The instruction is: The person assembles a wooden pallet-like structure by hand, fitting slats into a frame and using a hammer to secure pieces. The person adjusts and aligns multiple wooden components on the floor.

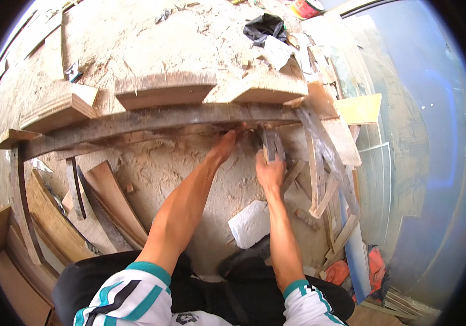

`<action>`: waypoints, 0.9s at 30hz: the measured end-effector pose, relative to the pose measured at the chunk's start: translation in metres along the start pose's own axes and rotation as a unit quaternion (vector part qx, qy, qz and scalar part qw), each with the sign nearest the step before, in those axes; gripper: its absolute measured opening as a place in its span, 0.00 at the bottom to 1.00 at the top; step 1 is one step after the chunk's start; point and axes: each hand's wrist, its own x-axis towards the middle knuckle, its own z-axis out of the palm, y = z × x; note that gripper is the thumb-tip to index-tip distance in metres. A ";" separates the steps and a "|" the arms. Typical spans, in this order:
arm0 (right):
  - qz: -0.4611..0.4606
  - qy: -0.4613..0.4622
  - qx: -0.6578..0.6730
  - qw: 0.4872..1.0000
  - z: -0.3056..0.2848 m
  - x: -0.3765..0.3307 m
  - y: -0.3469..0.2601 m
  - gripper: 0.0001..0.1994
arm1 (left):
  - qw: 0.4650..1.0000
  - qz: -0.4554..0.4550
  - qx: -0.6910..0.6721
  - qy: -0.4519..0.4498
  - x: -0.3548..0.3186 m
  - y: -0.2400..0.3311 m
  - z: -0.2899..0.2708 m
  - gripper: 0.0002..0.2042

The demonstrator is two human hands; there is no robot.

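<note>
A long dark wooden beam (162, 118) runs across the view in front of me, part of a rough wooden frame. My left hand (226, 145) is raised to the beam's near face, its fingers pressed together; whatever they pinch is too small to make out. Just to its right, my right hand (271, 173) is closed round a grey tool (270, 142) that looks like a hammer, blurred, its upper end close to the beam. Thick wooden boards (165, 89) rest along the beam's far side.
Sandy ground strewn with wood chips lies beyond. A white block (249, 224) sits between my legs. Loose planks (118, 194) lean at left. Upright wooden legs (328, 157) stand at right, near a blue-grey panel (423, 136) and red cloth (376, 267). Farther off lies a black bag (264, 28).
</note>
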 end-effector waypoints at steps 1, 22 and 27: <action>-0.053 0.018 0.038 0.998 -0.009 -0.001 -0.001 0.09 | 1.000 0.021 -0.003 -0.018 0.001 0.000 -0.003 0.24; -0.035 -0.045 -0.044 0.997 0.006 -0.013 0.017 0.08 | 1.000 -0.016 0.002 0.006 -0.006 -0.008 -0.009 0.19; -0.067 -0.068 0.085 0.992 -0.002 -0.009 0.019 0.10 | 0.998 0.056 -0.024 -0.029 -0.001 -0.016 -0.015 0.19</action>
